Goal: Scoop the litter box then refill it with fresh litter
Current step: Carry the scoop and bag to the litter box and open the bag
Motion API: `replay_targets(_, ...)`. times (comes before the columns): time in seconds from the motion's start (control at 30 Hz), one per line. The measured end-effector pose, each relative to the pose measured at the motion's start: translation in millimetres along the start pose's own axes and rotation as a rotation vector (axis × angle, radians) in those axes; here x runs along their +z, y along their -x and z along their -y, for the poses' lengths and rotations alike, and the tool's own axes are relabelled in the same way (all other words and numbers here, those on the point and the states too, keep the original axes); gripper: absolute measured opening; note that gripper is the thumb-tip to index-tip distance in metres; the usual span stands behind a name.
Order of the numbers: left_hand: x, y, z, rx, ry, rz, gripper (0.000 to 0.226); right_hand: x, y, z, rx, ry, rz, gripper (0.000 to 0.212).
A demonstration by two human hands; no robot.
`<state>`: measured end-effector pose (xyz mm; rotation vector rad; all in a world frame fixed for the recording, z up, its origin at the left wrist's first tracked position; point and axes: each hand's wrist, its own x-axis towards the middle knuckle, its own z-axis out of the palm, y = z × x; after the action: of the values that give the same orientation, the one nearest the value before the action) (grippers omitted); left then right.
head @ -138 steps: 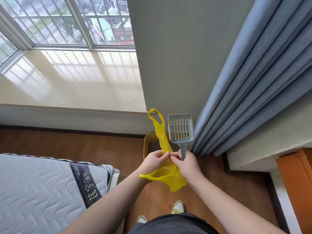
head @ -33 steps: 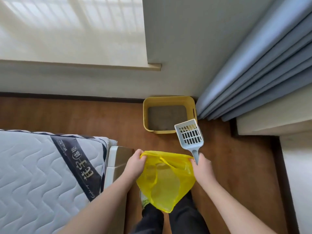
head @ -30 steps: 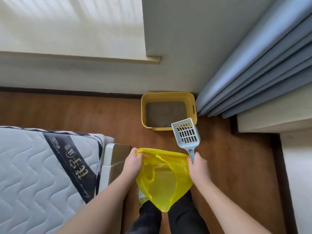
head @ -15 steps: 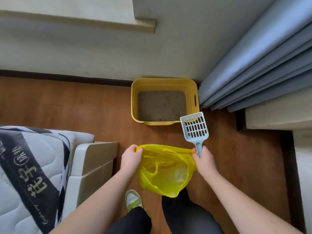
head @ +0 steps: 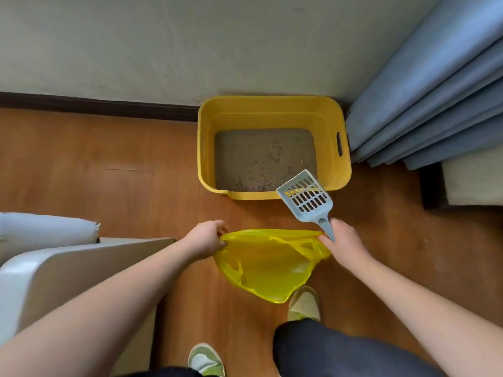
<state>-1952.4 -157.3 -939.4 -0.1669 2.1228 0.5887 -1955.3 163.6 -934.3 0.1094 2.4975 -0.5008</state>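
Head view shows my left hand pinching the yellow bag rim, my right hand closed on its other side plus the scoop handle. Bag looks flimsy, so I'd grip rims; the stiff, light scoop hangs over the litter box near edge.

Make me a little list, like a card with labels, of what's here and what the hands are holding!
litter box: yellow litter box on the wood floor against the wall, grey litter inside
left hand: left hand grips one edge of the yellow bag
right hand: right hand grips the other edge plus the scoop
scoop: grey-blue, slotted, empty
bag: held open
beside box: blue curtain
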Motion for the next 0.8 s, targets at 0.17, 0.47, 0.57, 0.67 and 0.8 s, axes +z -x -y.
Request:
replay_targets(0.17,11.2,-54.4,15.8,0.104,-0.098,0.052,0.039,32.6,-43.4,-19.1,-0.149,0.094,-0.062,0.025)
replay_targets(0.47,22.4,-133.6,12.1,0.191,-0.179,-0.009,0.036,33.2,-65.1,9.1,-0.872,-0.077,-0.307,0.028)
replay_targets(0.57,21.8,-140.3,13.4,0.126,-0.253,-0.003,0.039,60.1,-69.7,15.5,-1.168,0.125,-0.161,0.015)
replay_targets(0.67,16.5,-139.4,16.9,0.084,-0.301,0.006,0.042,81.7,-81.7,0.2,-1.189,0.415,-0.009,0.034)
replay_targets(0.8,14.1,-134.8,33.2,0.119,-0.276,-0.114,0.034,85.0,-92.1,-19.7,-1.011,0.567,0.092,0.063)
